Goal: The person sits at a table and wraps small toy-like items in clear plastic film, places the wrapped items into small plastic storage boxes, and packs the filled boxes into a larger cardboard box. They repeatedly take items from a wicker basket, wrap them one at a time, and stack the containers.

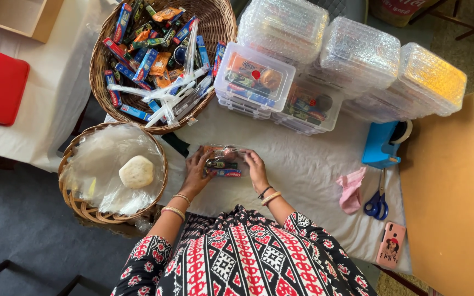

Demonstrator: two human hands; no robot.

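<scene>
A small clear plastic box [223,163] packed with toiletry items lies on the white cloth in front of me. My left hand [197,171] presses against its left side, and my right hand [256,169] holds its right side. Both hands grip the box, fingers curled around its edges. Bangles sit on both wrists.
A wicker basket [101,66] of small packets and toothbrushes stands at the back left. A second basket [72,194] holds plastic sheets and a round soap [136,171]. Stacked clear boxes [254,81], bubble-wrapped boxes [360,52], a blue tape dispenser [380,143], scissors [378,201], a phone [391,244], and a cardboard box [448,192] lie to the right.
</scene>
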